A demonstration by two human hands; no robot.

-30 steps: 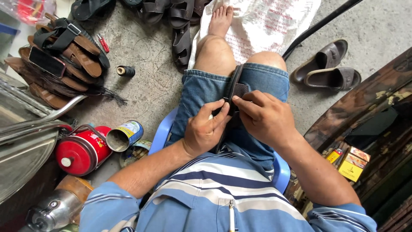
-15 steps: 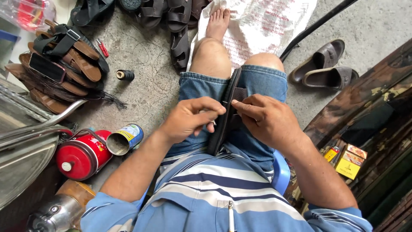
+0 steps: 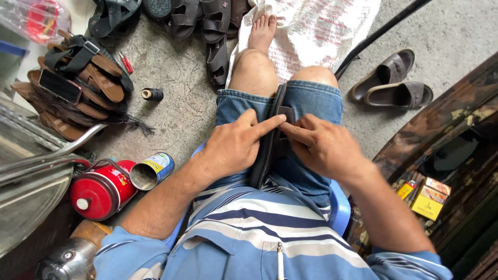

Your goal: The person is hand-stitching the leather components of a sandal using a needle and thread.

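A dark sandal stands on edge between the thighs, long axis running away from the body. Left hand presses its strap with extended forefinger; right hand pinches the strap from the opposite side, equally near.

Our left hand has opened out of its curled grip and now points its forefinger across the dark sandal on our lap, meeting the fingertips of our right hand, which stayed on the strap.
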